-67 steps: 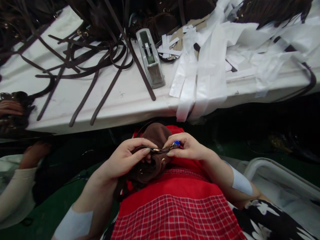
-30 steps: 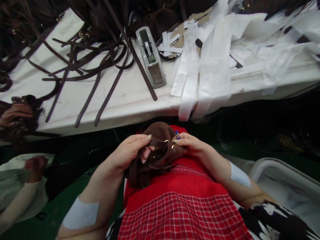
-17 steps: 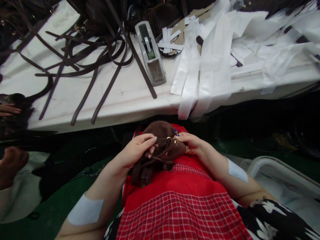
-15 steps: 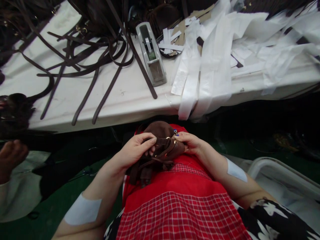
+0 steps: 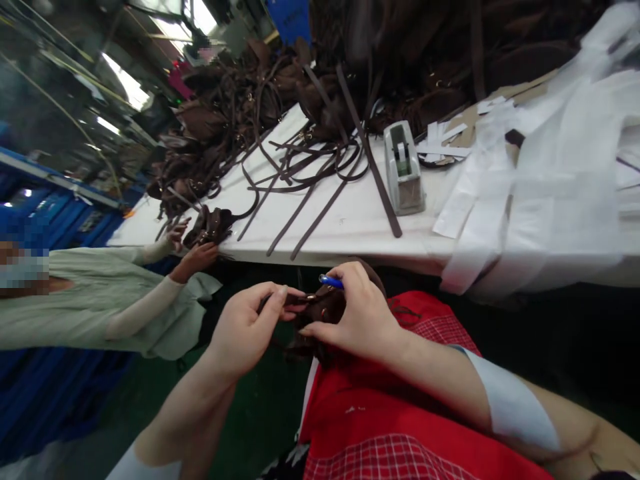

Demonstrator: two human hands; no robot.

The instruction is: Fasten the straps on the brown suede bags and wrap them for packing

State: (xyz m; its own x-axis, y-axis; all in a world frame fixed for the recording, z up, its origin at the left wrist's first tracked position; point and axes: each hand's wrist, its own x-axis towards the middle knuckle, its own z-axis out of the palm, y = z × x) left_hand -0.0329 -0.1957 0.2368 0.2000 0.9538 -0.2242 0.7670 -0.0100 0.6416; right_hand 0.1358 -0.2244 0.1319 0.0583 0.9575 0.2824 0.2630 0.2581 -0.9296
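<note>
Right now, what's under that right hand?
A brown bag. Its dark folds and a gold ring show beside the right hand, but the part it covers is hidden, so I can't tell what's there.

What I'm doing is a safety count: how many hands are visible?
4: the wearer's left hand and right hand on the brown bag; at left, a co-worker's nearer hand and farther hand by the white table. Others may be hidden.
</note>
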